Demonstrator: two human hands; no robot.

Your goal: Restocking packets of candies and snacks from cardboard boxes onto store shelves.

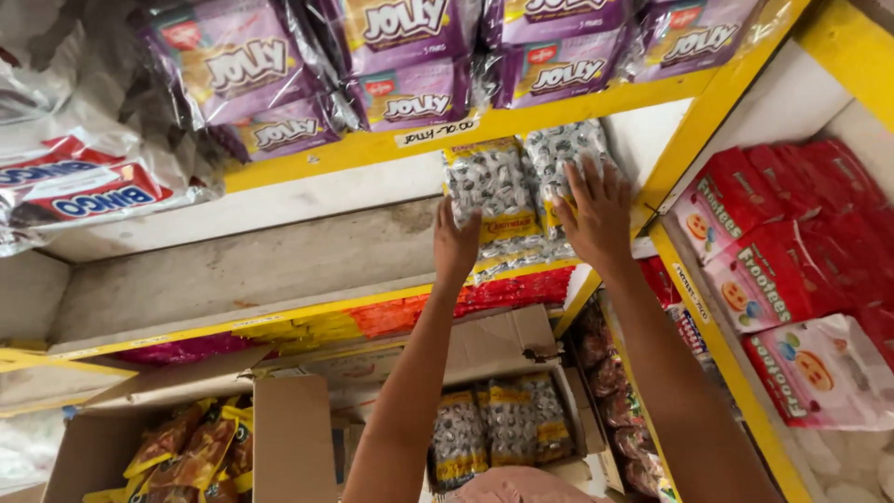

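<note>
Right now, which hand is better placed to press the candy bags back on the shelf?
Probably the right hand: it lies flat across the candy bags; the left hand touches only their lower edge.

Two clear candy bags (pixel 521 186), black-and-white wrapped pieces inside, yellow label bands. Standing upright side by side on yellow-edged shelf, at its right end. Left bag's lower half partly covered; right bag mostly covered. Possibly more bags stacked beneath, hard to tell.
</note>
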